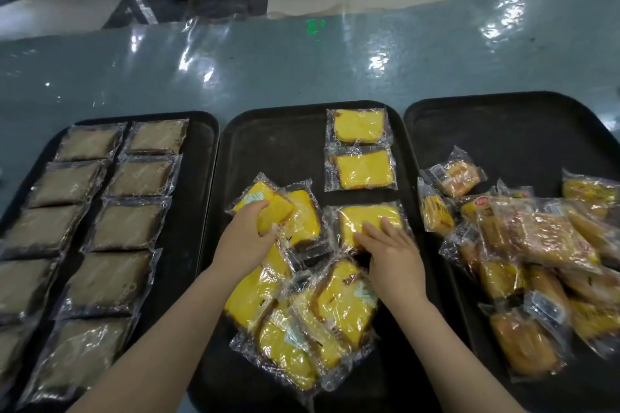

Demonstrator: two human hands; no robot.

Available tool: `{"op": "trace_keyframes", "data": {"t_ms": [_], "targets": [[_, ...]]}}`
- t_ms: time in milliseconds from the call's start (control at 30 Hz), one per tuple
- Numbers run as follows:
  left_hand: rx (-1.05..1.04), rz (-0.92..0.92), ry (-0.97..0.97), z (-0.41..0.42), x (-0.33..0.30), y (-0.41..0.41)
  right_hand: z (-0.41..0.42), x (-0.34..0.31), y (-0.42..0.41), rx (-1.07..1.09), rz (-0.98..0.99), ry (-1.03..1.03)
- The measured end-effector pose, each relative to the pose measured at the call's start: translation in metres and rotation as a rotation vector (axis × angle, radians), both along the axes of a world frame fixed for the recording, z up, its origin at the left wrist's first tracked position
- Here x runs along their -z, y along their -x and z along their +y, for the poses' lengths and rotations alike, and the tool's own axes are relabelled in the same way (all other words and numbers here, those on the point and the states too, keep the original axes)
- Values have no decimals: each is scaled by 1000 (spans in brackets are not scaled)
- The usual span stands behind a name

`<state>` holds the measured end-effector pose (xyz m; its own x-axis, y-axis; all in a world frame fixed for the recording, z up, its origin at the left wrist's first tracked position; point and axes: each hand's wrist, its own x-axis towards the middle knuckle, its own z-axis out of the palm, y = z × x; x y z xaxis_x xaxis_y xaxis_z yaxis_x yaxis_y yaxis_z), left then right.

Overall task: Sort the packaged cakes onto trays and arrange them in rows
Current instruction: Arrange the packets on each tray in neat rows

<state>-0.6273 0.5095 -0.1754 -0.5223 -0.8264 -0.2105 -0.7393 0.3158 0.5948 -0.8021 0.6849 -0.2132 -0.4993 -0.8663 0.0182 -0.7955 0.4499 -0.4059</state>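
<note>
three black trays (285, 131) on glossy table (302, 70)

Three black trays sit side by side on a glossy teal table (302, 54). The left tray (201, 131), at nine o'clock, holds brown cakes (127, 228) in two rows. On the middle tray (275, 144), the left hand (246, 235) grips a yellow cake (268, 208); the right hand (391, 256) rests flat on another (365, 216), below two placed cakes (360, 152) at twelve. A loose yellow pile (302, 315) lies at six. The right tray (503, 131), at three, carries mixed buns (536, 251).
</note>
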Motion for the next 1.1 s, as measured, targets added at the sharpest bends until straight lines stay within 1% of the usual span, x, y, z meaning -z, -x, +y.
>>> {"op": "trace_keyframes", "data": {"t_ms": [67,167,233,300,467,600,633,767,867,967,1033,1100], "targets": [[28,-48,0,-5,1,4,-3,3,6,-7,-35,-41],[62,-117,4,-13,3,13,-9,2,15,17,-178,2],[74,-178,-47,-16,3,18,-11,1,20,29,-234,26],[89,-245,-72,-16,5,21,-13,1,22,19,-223,44],[104,-313,3,-15,10,21,-18,4,18,22,-157,9],[101,-254,147,-21,5,17,-23,-1,13,41,-98,-4],[98,-245,156,-23,4,15,-25,-3,11,39,-88,11],[116,-253,64,-23,5,11,-42,-14,-1,19,-123,74],[158,-354,91,-18,8,17,-60,-18,-7,-52,-110,51],[189,-485,88,-18,6,26,-76,-18,-13,-126,-101,-48],[212,-552,54,-19,4,30,-86,-17,-17,-118,-91,-112],[209,-578,16,-19,2,32,-95,-17,-20,-74,-85,-155]]}}
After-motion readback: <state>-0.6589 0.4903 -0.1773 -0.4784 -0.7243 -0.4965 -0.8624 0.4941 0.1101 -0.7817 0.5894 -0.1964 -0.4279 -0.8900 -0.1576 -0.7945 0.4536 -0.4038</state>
